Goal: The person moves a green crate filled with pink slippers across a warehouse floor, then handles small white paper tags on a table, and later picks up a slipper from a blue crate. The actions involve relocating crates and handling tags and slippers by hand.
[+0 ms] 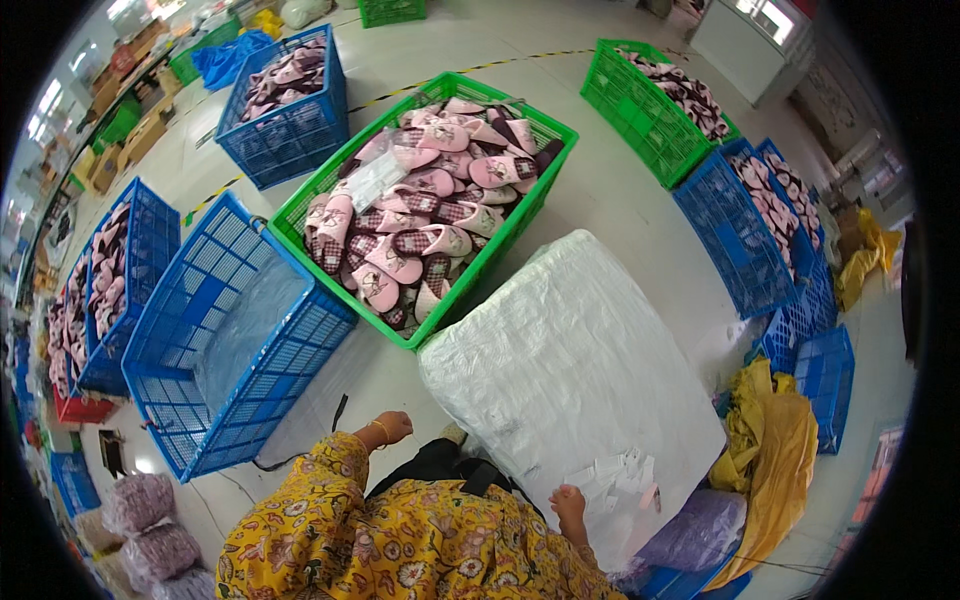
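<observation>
My left hand (394, 427), a band at its wrist, hangs over the floor beside an open blue crate, fingers loosely curled and nothing seen in them. My right hand (569, 503) is at the near edge of a large block wrapped in whitish plastic (570, 340). Its fingers are curled too, and no object shows in them. Several white paper slips (615, 478) lie on the wrapped top beside that hand. Past the block stands a green crate (490, 295) heaped with pink and dark checked slippers (395, 258). A clear bag with white paper (375, 182) rests on the heap.
The blue crate (255, 410) at left has clear plastic lining its inside. More slipper-filled crates stand around: blue (335, 110), green (640, 125) and blue at right (735, 240). Yellow sacking (785, 430) and a purple bundle (695, 530) lie right of the block. Bagged bundles (160, 550) sit lower left.
</observation>
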A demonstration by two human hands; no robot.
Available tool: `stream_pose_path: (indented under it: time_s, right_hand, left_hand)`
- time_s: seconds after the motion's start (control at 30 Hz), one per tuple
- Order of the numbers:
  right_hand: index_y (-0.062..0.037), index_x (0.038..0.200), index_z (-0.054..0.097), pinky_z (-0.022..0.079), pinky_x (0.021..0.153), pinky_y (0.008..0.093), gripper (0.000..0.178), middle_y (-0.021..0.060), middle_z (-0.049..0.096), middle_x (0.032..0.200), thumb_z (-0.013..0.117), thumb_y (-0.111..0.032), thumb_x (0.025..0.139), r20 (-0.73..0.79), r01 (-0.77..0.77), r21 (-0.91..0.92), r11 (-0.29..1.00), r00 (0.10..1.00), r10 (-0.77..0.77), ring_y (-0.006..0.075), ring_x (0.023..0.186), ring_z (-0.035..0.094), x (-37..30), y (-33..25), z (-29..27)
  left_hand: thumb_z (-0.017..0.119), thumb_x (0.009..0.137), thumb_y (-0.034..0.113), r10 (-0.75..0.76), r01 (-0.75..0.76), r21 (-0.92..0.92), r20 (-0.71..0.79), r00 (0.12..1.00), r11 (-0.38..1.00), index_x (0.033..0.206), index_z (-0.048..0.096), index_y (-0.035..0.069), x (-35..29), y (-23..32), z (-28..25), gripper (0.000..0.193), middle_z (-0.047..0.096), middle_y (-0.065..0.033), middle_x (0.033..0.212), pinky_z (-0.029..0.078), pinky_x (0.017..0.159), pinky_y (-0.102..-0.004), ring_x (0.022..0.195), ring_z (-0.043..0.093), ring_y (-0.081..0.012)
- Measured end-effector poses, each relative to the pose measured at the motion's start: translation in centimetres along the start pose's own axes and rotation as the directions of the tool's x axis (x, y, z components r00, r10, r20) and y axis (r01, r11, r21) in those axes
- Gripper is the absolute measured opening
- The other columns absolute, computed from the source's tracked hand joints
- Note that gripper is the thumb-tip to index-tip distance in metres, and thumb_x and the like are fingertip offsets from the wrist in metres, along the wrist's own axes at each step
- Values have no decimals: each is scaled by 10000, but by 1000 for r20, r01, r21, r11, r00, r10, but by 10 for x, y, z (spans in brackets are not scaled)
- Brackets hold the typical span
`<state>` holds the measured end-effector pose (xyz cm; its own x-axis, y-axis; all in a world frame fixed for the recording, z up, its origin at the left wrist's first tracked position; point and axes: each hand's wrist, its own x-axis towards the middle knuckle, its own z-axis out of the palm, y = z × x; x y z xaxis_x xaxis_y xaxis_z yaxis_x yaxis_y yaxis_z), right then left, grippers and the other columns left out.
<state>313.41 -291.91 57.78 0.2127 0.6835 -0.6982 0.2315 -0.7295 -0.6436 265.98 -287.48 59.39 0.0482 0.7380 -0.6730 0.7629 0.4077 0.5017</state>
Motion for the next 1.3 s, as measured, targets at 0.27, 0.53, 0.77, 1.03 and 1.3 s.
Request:
stream_pose_path:
  time_s: [0.27,0.53,0.77,1.03,1.3]
  right_hand:
    - [16,1080,509,478,514,246,322,113,601,896,582,-107,792,124,107,-96,990,988,-95,162,681,613,48,-58,22]
    - [14,1068,516,477,524,258,327,115,617,882,598,-110,776,260,183,-91,979,953,-154,154,668,608,84,-87,41]
    - [25,1074,514,477,519,252,339,121,615,872,604,-116,778,240,147,-177,973,965,-102,156,668,607,91,-89,34]
    - [22,1075,514,476,509,256,323,116,602,847,593,-102,787,144,34,-114,993,989,-17,162,671,604,85,-81,61]
    - [1,1023,531,473,502,259,256,73,583,820,582,-131,810,263,-194,139,971,953,153,158,676,599,63,-88,155]
  left_hand:
    - [540,790,203,430,-374,542,26,903,753,919,652,81,-9,-90,43,210,622,-117,952,470,790,-391,912,577,-291]
    - [579,755,172,-153,143,361,1,988,921,895,655,135,-92,-111,90,163,623,-67,977,481,784,-387,922,574,-272]
    - [525,774,215,33,-56,424,62,998,904,977,654,118,-101,-100,115,259,614,-119,998,468,825,-376,956,572,-294]
    - [572,771,323,-190,152,-179,-216,958,972,900,662,59,-48,-85,7,307,656,-116,810,481,730,-360,766,624,-270]
    - [569,777,324,-146,127,-112,-173,974,986,911,652,56,13,-153,-131,311,633,-171,906,462,784,-412,871,592,-347]
